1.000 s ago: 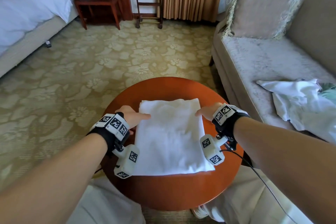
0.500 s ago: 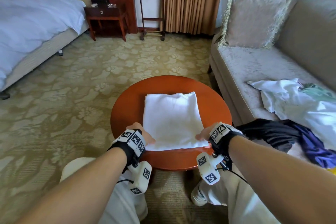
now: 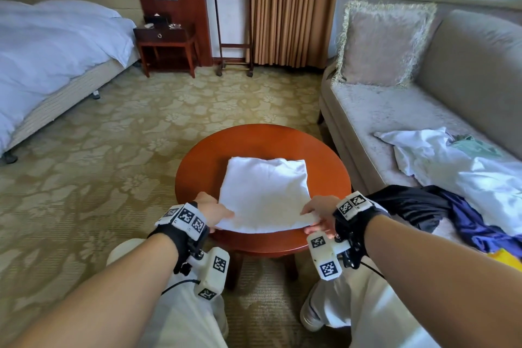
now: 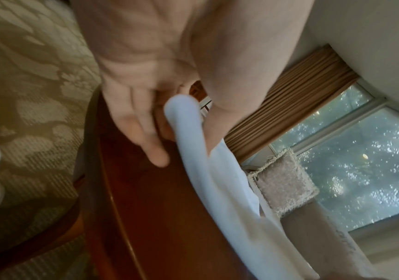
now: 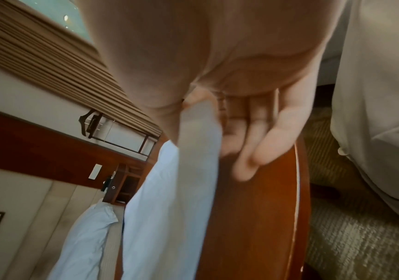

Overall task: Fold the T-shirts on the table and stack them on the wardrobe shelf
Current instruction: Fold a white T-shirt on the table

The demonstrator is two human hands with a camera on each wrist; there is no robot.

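Observation:
A folded white T-shirt (image 3: 265, 195) lies on the round red-brown wooden table (image 3: 254, 141). My left hand (image 3: 216, 213) pinches its near left corner, thumb on top and fingers under the cloth. In the left wrist view that hand (image 4: 169, 121) has the white T-shirt (image 4: 193, 151) edge between thumb and fingers, slightly raised off the table (image 4: 160, 217). My right hand (image 3: 319, 215) pinches the near right corner. The right wrist view shows this hand (image 5: 208, 121) with the T-shirt (image 5: 184, 189) lifted at the table (image 5: 253, 217) edge.
A sofa (image 3: 395, 116) on the right carries a heap of unfolded clothes: white (image 3: 452, 167), black (image 3: 409, 206) and blue (image 3: 474, 223). A cushion (image 3: 381, 45) leans at its far end. A bed (image 3: 48, 48) and a nightstand (image 3: 166, 42) stand at the left. Patterned carpet surrounds the table.
My hands slid from the shirt's far sides to its near corners and now pinch them. My head rose and drew back, so more of the room shows.

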